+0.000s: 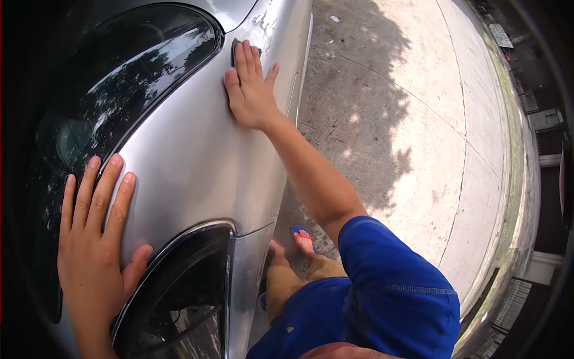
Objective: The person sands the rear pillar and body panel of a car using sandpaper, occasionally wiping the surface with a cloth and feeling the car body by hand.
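A silver car's body panel (185, 149) curves between its windows, shiny and mostly smooth. My left hand (95, 239) lies flat with fingers spread along the edge of the dark rear window (149, 66). Its fingertips and thumb rest on the silver metal and the glass edge. Farther along the panel, my right hand (252, 90) presses a small dark pad (235, 49) against the bodywork near its outer edge. The fingers cover most of the pad, so I cannot tell its exact kind. My right thumb and little finger stick out to the sides.
A side window (173, 299) with bright trim is close below. Concrete pavement (430, 107), part shaded, runs along the car's right side. My foot in a blue-and-red flip-flop (304, 238) stands beside the car. Fence-like structures (511, 305) line the far right.
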The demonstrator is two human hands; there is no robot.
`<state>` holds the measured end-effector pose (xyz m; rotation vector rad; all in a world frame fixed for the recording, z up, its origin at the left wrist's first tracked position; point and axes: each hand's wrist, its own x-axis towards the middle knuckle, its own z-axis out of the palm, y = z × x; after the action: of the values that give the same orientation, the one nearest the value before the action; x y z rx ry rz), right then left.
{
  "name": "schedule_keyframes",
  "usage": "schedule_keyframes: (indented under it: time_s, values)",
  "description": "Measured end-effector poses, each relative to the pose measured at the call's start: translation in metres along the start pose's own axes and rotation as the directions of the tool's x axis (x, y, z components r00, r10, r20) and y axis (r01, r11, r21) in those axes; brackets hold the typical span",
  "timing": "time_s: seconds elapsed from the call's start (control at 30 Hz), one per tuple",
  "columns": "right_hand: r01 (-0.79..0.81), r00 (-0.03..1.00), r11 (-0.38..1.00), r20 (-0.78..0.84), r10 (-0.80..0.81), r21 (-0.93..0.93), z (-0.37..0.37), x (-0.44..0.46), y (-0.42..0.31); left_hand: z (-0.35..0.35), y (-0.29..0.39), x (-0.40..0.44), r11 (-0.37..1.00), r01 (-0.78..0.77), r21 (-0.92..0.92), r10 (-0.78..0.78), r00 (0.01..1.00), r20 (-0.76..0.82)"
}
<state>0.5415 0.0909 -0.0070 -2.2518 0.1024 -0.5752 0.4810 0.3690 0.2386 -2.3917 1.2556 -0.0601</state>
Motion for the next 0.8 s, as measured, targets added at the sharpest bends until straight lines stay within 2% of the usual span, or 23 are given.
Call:
schedule_keyframes:
  time_s: [0.07,0.1,0.23,0.27,0.33,0.4,0.47,0.5,0.53,0.57,0.63,0.67,0.7,0.8]
  values:
    - [-0.031,0.979,0.985,0.204,-0.004,0.169,0.017,-0.131,-0.033,0.002,-0.003,-0.005,0.998,0.004,-0.062,-0.005,1.0,-0.019]
    - [-0.023,0.985,0.994,0.171,0.004,0.11,0.014,-0.11,-0.026,-0.003,-0.003,-0.004,0.988,0.022,-0.152,-0.022,1.0,0.002]
    - [-0.056,0.998,0.992,0.021,0.059,-0.116,-0.013,0.016,0.022,-0.01,0.0,-0.001,0.984,0.039,-0.171,-0.037,0.999,0.013]
    - [-0.105,0.992,0.981,0.053,0.115,-0.162,-0.03,0.069,0.028,-0.009,0.002,-0.004,0.983,0.039,-0.181,-0.04,0.999,-0.006]
    - [-0.1,0.99,0.987,0.089,0.111,-0.127,-0.022,0.058,0.02,-0.007,0.001,-0.006,0.98,0.023,-0.197,-0.03,0.999,-0.035]
    - [0.027,0.998,0.994,0.046,-0.032,0.11,0.011,-0.088,-0.034,-0.009,0.0,-0.006,0.975,0.01,-0.221,-0.017,0.999,-0.032]
    - [0.229,0.973,0.972,0.018,-0.231,0.055,0.035,-0.137,-0.009,-0.01,-0.003,-0.004,0.978,0.024,-0.205,-0.031,0.999,-0.033]
    - [0.302,0.953,0.953,0.001,-0.302,0.031,0.029,-0.14,-0.022,-0.01,-0.002,-0.003,0.981,0.022,-0.19,-0.028,0.999,-0.026]
    - [0.14,0.989,0.99,0.048,-0.139,-0.009,0.016,-0.116,-0.009,-0.01,0.0,-0.006,0.982,0.016,-0.188,-0.019,1.0,-0.013]
    - [0.011,0.996,0.998,0.087,-0.005,-0.069,-0.017,-0.033,-0.001,-0.009,0.003,-0.007,0.984,0.024,-0.179,-0.026,1.0,-0.008]
    - [-0.105,0.994,0.984,0.024,0.109,-0.142,-0.029,0.061,0.025,-0.011,0.005,-0.005,0.99,0.013,-0.143,-0.015,1.0,-0.006]
    - [-0.135,0.989,0.979,0.031,0.141,-0.155,-0.028,0.056,0.018,-0.012,0.007,-0.003,0.992,0.006,-0.124,-0.007,1.0,-0.005]
    - [-0.09,0.994,0.993,0.051,0.093,-0.074,-0.025,0.021,0.004,-0.012,0.011,-0.001,0.994,0.004,-0.107,-0.005,1.0,-0.008]
    - [0.067,0.987,0.979,0.128,-0.093,0.192,0.008,-0.175,-0.061,-0.002,0.028,0.021,0.999,0.004,-0.051,-0.007,0.999,-0.054]
